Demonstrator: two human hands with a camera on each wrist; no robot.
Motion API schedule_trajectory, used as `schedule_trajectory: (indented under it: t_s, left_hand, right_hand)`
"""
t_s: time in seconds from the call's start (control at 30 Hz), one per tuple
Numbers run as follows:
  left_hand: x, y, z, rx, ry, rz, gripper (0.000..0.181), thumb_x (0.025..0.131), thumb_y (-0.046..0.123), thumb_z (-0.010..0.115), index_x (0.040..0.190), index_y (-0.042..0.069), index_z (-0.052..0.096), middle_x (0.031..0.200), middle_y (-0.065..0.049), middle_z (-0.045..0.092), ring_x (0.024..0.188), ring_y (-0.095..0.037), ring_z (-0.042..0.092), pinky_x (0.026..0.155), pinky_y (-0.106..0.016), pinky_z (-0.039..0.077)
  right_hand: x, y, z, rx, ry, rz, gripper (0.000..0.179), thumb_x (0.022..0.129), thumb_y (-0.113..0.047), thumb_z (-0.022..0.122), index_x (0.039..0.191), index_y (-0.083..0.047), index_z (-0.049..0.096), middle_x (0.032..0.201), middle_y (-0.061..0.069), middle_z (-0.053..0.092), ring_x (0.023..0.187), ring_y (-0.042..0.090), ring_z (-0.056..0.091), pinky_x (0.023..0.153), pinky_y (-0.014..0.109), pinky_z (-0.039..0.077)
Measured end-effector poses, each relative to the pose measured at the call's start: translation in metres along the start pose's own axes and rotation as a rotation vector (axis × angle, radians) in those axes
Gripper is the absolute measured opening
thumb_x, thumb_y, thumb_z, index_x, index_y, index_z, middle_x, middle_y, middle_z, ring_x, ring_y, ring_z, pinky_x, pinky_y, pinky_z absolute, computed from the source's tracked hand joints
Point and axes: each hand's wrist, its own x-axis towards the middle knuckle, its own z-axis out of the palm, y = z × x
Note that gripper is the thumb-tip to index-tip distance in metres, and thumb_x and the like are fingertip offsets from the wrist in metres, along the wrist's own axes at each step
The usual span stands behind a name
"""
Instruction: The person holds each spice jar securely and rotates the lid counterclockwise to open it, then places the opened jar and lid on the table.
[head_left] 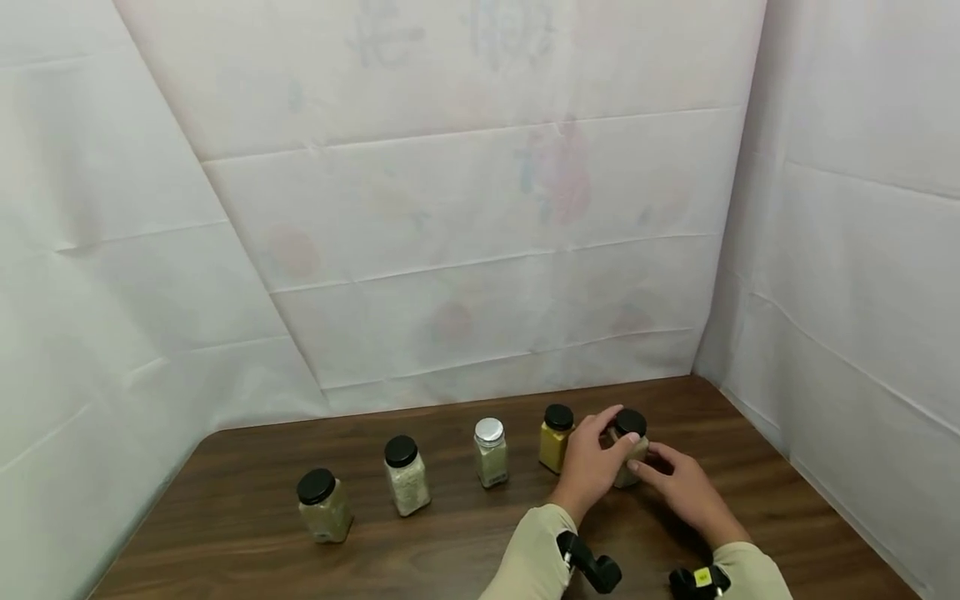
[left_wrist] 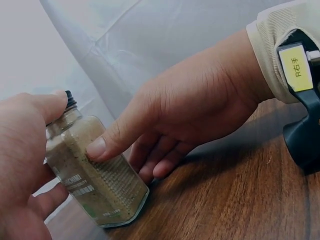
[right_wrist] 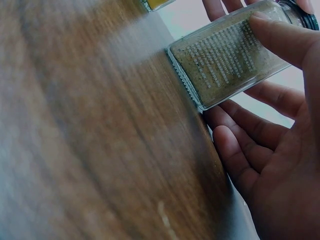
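Observation:
A square glass spice jar [head_left: 638, 451] with a black lid and greyish-brown powder stands at the right end of a row, between both hands. My left hand [head_left: 591, 460] grips it around the lid and upper side. From the right, my right hand [head_left: 686, 487] holds the same jar, its thumb on the printed side in the left wrist view. Tilted by the camera's angle, the jar [right_wrist: 220, 60] shows small white print in the right wrist view, its base at the wooden table. Parts of the lid and body are hidden behind fingers.
Left of my hands stand a yellow-filled jar [head_left: 553, 442], a silver-lidded jar [head_left: 492, 460], a black-lidded jar with pale contents [head_left: 408, 486] and a greenish-brown jar [head_left: 327, 515]. White cloth [head_left: 480, 250] encloses the brown table [head_left: 225, 533] at the back and sides.

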Motion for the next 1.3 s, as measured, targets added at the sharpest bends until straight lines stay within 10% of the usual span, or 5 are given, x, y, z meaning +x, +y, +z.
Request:
schedule_trajectory:
  t_s: [0.47, 0.87, 1.3]
  left_hand:
    - [-0.002, 0.003, -0.001, -0.130, 0.098, 0.034, 0.043, 0.095, 0.042, 0.069, 0.137, 0.035, 0.061, 0.125, 0.014, 0.063, 0.116, -0.005, 0.058, 0.097, -0.030, 0.048]
    - [-0.020, 0.010, -0.009, -0.017, 0.216, 0.095, 0.045, 0.097, 0.048, 0.064, 0.135, 0.024, 0.063, 0.122, 0.010, 0.061, 0.114, -0.009, 0.057, 0.097, -0.037, 0.049]
    - [-0.037, 0.011, -0.008, -0.098, 0.221, 0.171, 0.037, 0.096, 0.037, 0.068, 0.128, 0.019, 0.064, 0.108, 0.007, 0.062, 0.087, -0.009, 0.061, 0.077, -0.027, 0.054]
  right_hand:
    - [0.001, -0.005, -0.001, -0.012, 0.003, -0.042, 0.078, 0.095, -0.057, 0.061, 0.142, 0.005, 0.050, 0.137, 0.027, 0.055, 0.126, 0.044, 0.051, 0.099, 0.060, 0.041]
    - [0.002, -0.007, 0.003, 0.008, 0.027, -0.071, 0.068, 0.095, -0.051, 0.065, 0.137, 0.001, 0.056, 0.135, 0.024, 0.058, 0.125, 0.041, 0.052, 0.101, 0.059, 0.041]
    - [-0.003, 0.000, -0.001, 0.002, 0.039, -0.067, 0.073, 0.096, -0.051, 0.064, 0.139, 0.006, 0.052, 0.139, 0.029, 0.052, 0.129, 0.046, 0.047, 0.103, 0.061, 0.037]
